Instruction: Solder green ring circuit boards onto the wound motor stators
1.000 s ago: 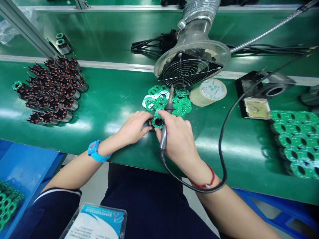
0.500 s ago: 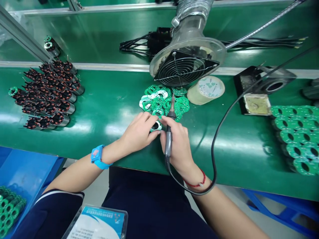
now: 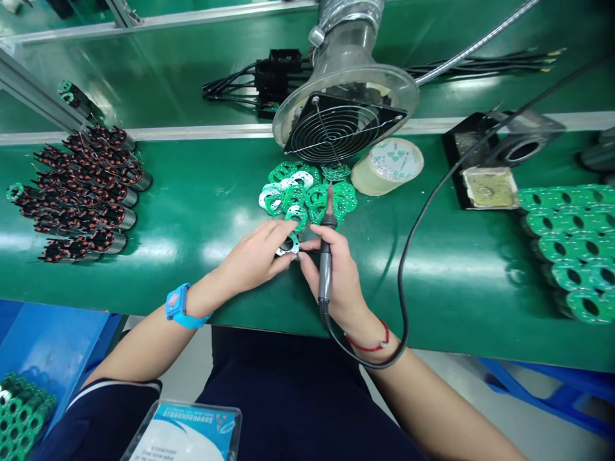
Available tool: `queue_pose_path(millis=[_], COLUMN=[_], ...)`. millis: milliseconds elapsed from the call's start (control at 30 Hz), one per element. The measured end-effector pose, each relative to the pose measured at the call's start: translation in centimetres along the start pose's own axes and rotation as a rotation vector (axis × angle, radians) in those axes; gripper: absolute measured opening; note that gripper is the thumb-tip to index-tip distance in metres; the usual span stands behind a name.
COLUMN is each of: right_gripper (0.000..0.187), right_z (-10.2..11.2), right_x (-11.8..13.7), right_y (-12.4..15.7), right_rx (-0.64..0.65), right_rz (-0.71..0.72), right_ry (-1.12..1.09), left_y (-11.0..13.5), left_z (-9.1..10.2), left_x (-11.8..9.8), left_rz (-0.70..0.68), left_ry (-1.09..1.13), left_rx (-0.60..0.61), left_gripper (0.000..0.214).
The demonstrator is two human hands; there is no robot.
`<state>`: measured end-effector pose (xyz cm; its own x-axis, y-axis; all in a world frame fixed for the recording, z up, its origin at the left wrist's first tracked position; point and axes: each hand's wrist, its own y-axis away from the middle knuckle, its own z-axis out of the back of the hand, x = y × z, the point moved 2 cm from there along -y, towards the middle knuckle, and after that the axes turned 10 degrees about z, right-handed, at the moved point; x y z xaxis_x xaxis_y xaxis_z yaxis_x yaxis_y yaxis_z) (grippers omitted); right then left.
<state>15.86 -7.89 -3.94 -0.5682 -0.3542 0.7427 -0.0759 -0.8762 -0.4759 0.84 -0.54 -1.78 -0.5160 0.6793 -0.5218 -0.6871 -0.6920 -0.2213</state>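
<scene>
Left fingers (image 3: 281, 230): pinching a ring-shaped circuit board (image 3: 287, 251) at its edge | right fingers (image 3: 337, 241): wrapped round our soldering iron (image 3: 325, 272), fingertips beside that board, contact unclear | loose boards (image 3: 342, 198): just beyond both | we should steady the ring by its rim, keeping the iron's tip off our skin

Left hand (image 3: 254, 255) pinches a ring-shaped circuit board (image 3: 293, 248), right hand (image 3: 339, 275) grips a soldering iron (image 3: 325, 272), its tip over loose green boards (image 3: 343, 202), a fume-extractor funnel (image 3: 336, 131) behind, wire-wound stators (image 3: 91, 192) grouped left, iron stand (image 3: 473, 144) and stacked boards (image 3: 571, 250) right, green workbench (image 3: 206, 192) below.
</scene>
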Motion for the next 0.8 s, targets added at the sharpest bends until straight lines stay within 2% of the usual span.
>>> queue_pose_path(millis=[100, 200, 300, 367, 433, 500, 567, 633, 700, 800], right_gripper=[0.044, 0.045, 0.05, 0.056, 0.058, 0.058, 0.054, 0.048, 0.044, 0.044], right_z=[0.1, 0.3, 0.6, 0.7, 0.5, 0.2, 0.0, -0.2, -0.4, -0.6], right_x=[0.0, 0.3, 0.7, 1.0, 1.2, 1.3, 1.2, 1.1, 0.9, 0.6], right_y=[-0.1, -0.4, -1.1, -1.8, -2.4, -3.0, -3.4, -3.6, -3.6, -3.2], right_rx=[0.014, 0.046, 0.089, 0.178, 0.311, 0.399, 0.386, 0.316, 0.258, 0.219], right_rz=[-0.032, 0.0, 0.077, 0.147, 0.213, 0.25, 0.253, 0.26, 0.275, 0.282], right_ry=[-0.02, 0.017, 0.128, 0.178, 0.18, 0.169, 0.183, 0.223, 0.275, 0.33], left_y=[-0.2, -0.3, -0.1, 0.1, 0.3, 0.4, 0.4, 0.2, 0.0, -0.2], left_z=[-0.5, -0.4, 0.2, 0.9, 1.7, 2.5, 3.0, 3.4, 3.6, 3.7], left_x=[0.1, 0.4, 0.9, 1.2, 1.5, 1.9, 2.2, 2.6, 3.0, 3.2], left_rz=[0.014, 0.066, 0.142, 0.191, 0.233, 0.257, 0.253, 0.259, 0.312, 0.425], left_ry=[0.003, 0.056, 0.085, 0.027, -0.064, -0.12, -0.088, 0.008, 0.12, 0.316], left_rx=[-0.024, 0.002, 0.088, 0.188, 0.271, 0.332, 0.384, 0.403, 0.347, 0.187], left_gripper=[0.041, 0.045, 0.069, 0.075, 0.063, 0.039, 0.015, 0.011, 0.012, 0.008])
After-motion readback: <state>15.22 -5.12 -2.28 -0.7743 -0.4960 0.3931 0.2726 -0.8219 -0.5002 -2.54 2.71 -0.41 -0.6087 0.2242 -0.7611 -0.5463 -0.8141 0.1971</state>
